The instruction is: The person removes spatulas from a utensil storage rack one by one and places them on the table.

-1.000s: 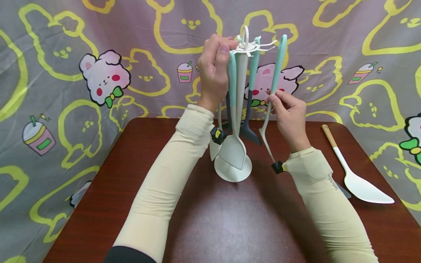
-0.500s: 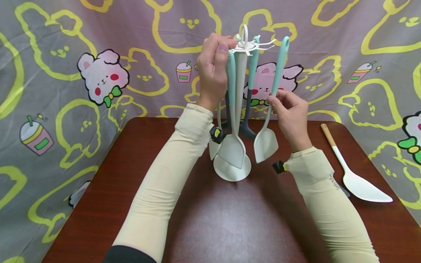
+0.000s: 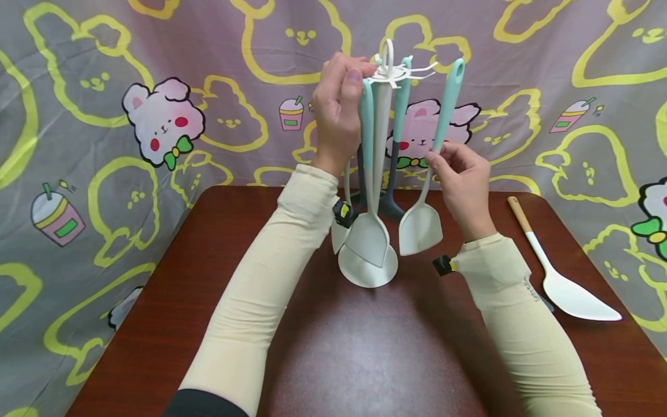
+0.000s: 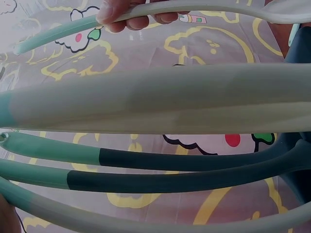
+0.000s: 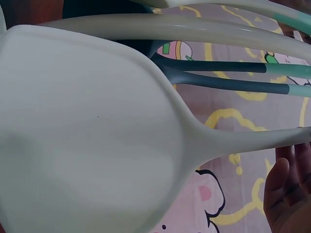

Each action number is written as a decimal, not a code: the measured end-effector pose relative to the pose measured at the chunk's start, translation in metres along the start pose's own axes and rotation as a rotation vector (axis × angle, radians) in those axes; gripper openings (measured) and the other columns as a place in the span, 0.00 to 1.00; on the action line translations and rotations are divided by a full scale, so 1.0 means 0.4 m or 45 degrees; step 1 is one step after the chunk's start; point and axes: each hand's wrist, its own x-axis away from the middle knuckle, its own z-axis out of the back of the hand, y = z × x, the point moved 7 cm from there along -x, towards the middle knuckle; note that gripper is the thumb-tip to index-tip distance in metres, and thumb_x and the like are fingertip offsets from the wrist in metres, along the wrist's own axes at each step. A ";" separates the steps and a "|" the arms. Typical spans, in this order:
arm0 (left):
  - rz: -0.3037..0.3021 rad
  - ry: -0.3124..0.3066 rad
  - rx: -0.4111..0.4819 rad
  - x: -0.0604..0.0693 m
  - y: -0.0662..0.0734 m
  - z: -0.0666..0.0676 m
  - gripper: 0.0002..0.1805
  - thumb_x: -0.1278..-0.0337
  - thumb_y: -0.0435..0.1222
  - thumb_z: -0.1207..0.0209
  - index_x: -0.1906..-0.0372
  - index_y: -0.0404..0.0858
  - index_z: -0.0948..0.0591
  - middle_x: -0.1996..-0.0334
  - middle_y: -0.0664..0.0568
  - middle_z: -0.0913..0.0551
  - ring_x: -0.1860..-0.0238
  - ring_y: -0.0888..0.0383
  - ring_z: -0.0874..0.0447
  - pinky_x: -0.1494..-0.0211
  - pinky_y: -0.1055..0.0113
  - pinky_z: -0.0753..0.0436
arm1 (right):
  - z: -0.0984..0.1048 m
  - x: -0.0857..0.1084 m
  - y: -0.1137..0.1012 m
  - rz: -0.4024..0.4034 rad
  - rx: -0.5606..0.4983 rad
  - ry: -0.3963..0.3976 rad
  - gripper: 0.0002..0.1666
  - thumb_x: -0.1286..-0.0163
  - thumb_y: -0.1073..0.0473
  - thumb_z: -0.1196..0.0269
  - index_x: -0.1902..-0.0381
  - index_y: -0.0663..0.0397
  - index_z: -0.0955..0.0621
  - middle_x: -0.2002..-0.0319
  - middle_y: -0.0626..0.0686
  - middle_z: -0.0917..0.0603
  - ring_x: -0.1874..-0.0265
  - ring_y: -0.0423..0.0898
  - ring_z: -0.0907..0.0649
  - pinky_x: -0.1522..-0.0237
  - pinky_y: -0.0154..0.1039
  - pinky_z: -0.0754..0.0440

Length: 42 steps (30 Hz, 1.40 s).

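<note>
My left hand (image 3: 341, 110) grips the top rim of a white utensil rack (image 3: 383, 121), beside its upright loop. From the rack hang a white spatula (image 3: 367, 240) with a mint handle, dark grey utensils (image 3: 393, 174), and another pale utensil, mostly hidden behind my left wrist. My right hand (image 3: 464, 185) pinches a second white spatula (image 3: 421, 229) where its mint handle meets the shaft. This spatula is nearly upright right of the rack, its holed end beside the hooks but apart from them. Its broad blade (image 5: 97, 121) fills much of the right wrist view.
On the brown table (image 3: 234, 260), a white turner with a wooden handle (image 3: 573, 298) lies at the right. A dark grey piece (image 3: 548, 304) shows partly from behind the right sleeve. A patterned curtain (image 3: 219, 46) hangs behind the table.
The spatula in my right hand has turned from edge-on to show its blade's flat face, and its handle top has shifted slightly right. My left hand stays on the rack.
</note>
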 end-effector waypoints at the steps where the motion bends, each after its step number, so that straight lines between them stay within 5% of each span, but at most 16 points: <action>1: 0.002 0.000 0.001 0.000 0.000 -0.002 0.17 0.37 0.30 0.58 0.65 0.23 0.20 0.69 0.34 0.21 0.57 0.42 0.24 0.34 0.70 0.29 | 0.003 0.001 0.000 -0.006 0.003 0.007 0.09 0.35 0.58 0.33 0.60 0.57 0.14 0.75 0.39 0.17 0.76 0.36 0.22 0.72 0.27 0.24; 23: 0.040 0.003 0.013 0.003 0.002 -0.006 0.17 0.36 0.29 0.59 0.64 0.22 0.21 0.67 0.32 0.20 0.56 0.41 0.24 0.33 0.70 0.29 | 0.037 -0.011 0.047 -0.174 -0.020 0.031 0.09 0.36 0.59 0.31 0.61 0.58 0.14 0.75 0.41 0.16 0.78 0.37 0.22 0.75 0.25 0.23; 42: 0.044 -0.014 -0.003 0.005 0.001 -0.004 0.17 0.36 0.29 0.59 0.63 0.23 0.21 0.67 0.33 0.21 0.55 0.42 0.24 0.32 0.70 0.30 | 0.046 -0.019 0.160 -0.358 0.163 0.027 0.13 0.34 0.53 0.33 0.59 0.56 0.15 0.77 0.36 0.20 0.77 0.36 0.23 0.75 0.25 0.23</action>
